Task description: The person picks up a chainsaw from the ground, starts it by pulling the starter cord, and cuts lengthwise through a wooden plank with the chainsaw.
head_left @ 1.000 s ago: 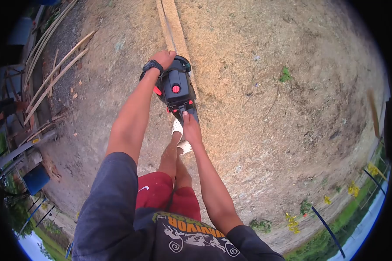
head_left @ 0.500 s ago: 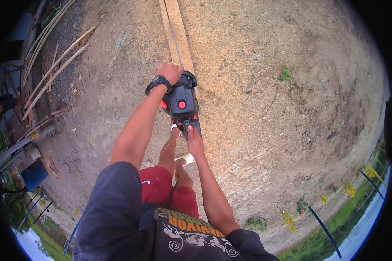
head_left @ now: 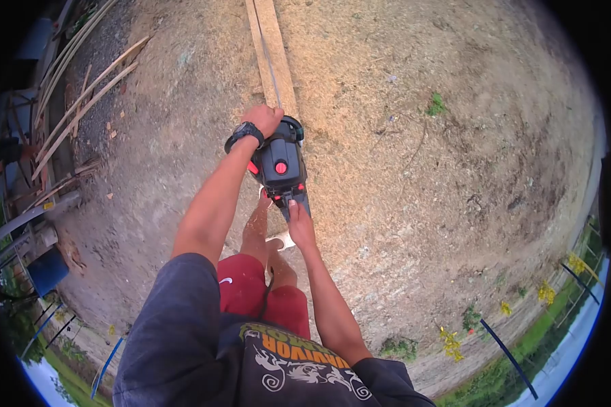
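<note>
A black chainsaw (head_left: pixel 278 150) with red knobs is held in front of my legs, its front end pointing away from me. My left hand (head_left: pixel 263 121), below a black wristwatch (head_left: pixel 245 133), is closed round the front handle. At the rear handle, my right hand (head_left: pixel 301 227) is closed with the thumb on top. Beyond the saw runs a long wooden board (head_left: pixel 278 47), with a dark narrow strip along it that looks like the guide bar or a cut. Where the bar meets the wood is partly hidden by my left hand.
Sawdust (head_left: pixel 346 136) covers the dirt around the board. My feet in light shoes (head_left: pixel 282 241) stand just behind the saw. Long thin wooden strips (head_left: pixel 91 102) lie at the left, near a blue container (head_left: pixel 47 271). A small green plant (head_left: pixel 436 104) grows at the right.
The chainsaw and both hands sit slightly lower and further left in the view. The board and ground have also shifted a little left. Both hands keep their hold.
</note>
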Demonstrator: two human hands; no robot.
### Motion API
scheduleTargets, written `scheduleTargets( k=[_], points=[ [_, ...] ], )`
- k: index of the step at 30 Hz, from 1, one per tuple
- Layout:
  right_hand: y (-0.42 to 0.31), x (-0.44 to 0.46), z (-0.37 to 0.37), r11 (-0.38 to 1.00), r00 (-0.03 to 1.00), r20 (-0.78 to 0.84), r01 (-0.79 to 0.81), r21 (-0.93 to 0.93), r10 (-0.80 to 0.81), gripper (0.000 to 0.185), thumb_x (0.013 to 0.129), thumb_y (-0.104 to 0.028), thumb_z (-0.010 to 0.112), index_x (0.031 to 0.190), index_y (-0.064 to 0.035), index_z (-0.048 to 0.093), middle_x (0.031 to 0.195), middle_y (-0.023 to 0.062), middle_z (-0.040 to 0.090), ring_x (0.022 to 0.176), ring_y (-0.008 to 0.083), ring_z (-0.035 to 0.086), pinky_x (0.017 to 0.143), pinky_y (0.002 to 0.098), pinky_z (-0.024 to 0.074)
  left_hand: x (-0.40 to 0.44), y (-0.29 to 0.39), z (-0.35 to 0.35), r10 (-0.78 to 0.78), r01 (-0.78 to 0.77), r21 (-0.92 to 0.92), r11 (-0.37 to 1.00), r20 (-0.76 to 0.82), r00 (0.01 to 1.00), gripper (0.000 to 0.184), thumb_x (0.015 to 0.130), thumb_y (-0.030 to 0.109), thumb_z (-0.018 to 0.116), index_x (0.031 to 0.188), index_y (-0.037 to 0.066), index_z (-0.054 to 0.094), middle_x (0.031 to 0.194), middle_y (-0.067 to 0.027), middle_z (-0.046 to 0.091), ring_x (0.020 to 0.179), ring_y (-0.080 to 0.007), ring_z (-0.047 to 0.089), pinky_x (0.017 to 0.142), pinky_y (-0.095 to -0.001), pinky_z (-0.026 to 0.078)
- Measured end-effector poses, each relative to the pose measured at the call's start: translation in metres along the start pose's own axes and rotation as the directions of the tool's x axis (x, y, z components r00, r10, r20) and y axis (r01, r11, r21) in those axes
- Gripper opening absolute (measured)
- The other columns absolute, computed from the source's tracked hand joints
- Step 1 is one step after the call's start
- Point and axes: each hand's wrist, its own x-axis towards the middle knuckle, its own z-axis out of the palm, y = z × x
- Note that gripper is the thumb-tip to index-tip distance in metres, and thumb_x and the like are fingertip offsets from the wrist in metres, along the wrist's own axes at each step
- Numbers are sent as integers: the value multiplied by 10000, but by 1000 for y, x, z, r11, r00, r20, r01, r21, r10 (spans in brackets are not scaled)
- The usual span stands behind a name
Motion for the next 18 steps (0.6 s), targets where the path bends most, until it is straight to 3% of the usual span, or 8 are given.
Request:
scheduleTargets(
  k=[18],
  points=[
    [83,-76,9,998,997,-50,65,-20,-66,597,1079,-526,320,1274,-27,584,1105,349,659,1073,557,597,909,590,456,-100,0,43,22,-24,-26,999,-58,998,548,932,437,431,1002,5,761,1039,-295,704,993,-484,682,910,-526,533]
  ],
)
